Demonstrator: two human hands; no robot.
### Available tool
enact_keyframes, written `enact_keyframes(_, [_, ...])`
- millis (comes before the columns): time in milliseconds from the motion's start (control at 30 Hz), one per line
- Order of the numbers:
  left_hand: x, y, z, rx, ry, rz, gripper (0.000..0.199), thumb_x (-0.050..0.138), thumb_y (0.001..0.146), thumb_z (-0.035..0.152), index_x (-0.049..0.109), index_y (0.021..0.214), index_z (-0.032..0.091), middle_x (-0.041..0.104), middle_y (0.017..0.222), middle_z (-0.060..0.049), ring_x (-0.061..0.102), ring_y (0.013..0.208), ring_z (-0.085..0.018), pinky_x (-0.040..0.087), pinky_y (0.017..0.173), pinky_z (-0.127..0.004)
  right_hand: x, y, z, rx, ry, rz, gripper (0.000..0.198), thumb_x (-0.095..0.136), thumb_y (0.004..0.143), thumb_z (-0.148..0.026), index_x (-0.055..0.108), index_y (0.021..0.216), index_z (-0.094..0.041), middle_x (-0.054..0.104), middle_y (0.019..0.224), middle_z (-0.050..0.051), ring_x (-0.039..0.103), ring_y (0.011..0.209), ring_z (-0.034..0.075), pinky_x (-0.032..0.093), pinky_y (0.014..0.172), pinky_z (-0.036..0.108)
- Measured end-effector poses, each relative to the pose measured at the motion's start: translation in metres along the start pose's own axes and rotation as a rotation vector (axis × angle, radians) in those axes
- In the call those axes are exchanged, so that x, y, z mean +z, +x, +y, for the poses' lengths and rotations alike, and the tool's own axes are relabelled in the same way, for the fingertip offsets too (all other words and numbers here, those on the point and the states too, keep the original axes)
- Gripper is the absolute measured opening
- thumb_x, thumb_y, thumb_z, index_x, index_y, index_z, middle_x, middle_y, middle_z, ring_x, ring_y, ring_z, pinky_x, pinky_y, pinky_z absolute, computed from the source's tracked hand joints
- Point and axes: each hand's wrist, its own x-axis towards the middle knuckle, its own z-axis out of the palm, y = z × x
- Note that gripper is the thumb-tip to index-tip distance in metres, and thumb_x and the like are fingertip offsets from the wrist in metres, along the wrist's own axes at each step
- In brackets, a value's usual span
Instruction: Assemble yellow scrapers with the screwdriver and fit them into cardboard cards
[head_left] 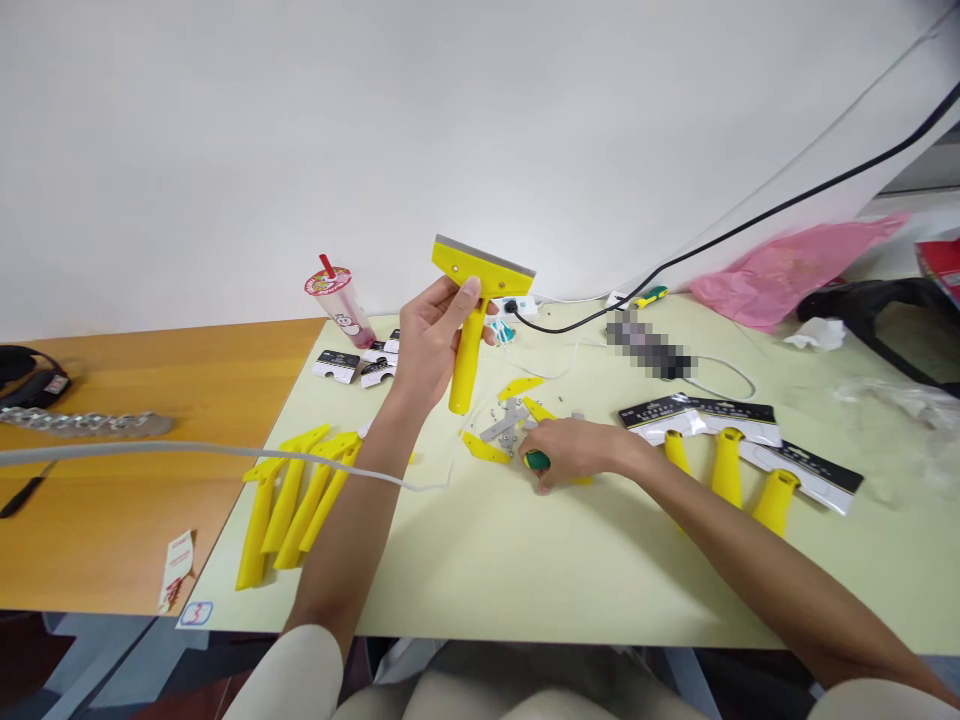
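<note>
My left hand grips a yellow scraper near the top of its handle and holds it up above the table. Its wide head, edged by a grey blade, points upward, and the handle hangs below. Low over the tabletop, my right hand is closed around a screwdriver with a green handle; its shaft is hidden. Just beyond that hand lie grey metal blades, small scattered screws and loose yellow scraper plates. Several yellow scrapers lie by my left forearm.
Yellow handles and black-and-white packaging cards lie right. More cards lie near a drink cup. A black cable runs to a power strip. A white cord crosses over my left forearm. A pink bag lies far right.
</note>
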Motion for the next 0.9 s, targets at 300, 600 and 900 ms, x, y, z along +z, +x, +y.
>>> enact_keyframes(300, [-0.005, 0.004, -0.005, -0.041, 0.004, 0.016, 0.032, 0.088, 0.09, 0.046, 0.075, 0.096, 0.018, 0.075, 0.097, -0.008, 0.076, 0.094, -0.02, 0.064, 0.069, -0.027, -0.001, -0.001, -0.007, 0.016, -0.045, -0.014, 0.03, 0.074, 0.093, -0.035, 0.076, 0.12, -0.023, 0.074, 0.124, 0.012, 0.071, 0.11, 0.033, 0.042, 0.075, 0.035])
enact_keyframes(600, [-0.015, -0.002, -0.023, -0.099, -0.016, 0.038, 0.034, 0.091, 0.087, 0.046, 0.074, 0.093, 0.017, 0.075, 0.099, -0.008, 0.073, 0.089, -0.017, 0.062, 0.069, -0.026, -0.005, -0.004, -0.009, 0.005, -0.04, 0.014, 0.022, 0.068, 0.092, -0.033, 0.074, 0.11, -0.023, 0.074, 0.115, 0.01, 0.069, 0.1, 0.029, 0.039, 0.07, 0.033])
enact_keyframes(900, [-0.054, -0.063, -0.058, -0.326, -0.055, 0.259, 0.04, 0.094, 0.082, 0.045, 0.074, 0.098, 0.014, 0.073, 0.097, -0.006, 0.071, 0.088, -0.015, 0.06, 0.066, -0.022, -0.003, 0.005, 0.004, -0.018, 0.014, 0.132, 0.03, 0.074, 0.09, -0.044, 0.071, 0.112, -0.023, 0.073, 0.108, 0.008, 0.067, 0.095, 0.028, 0.038, 0.07, 0.033])
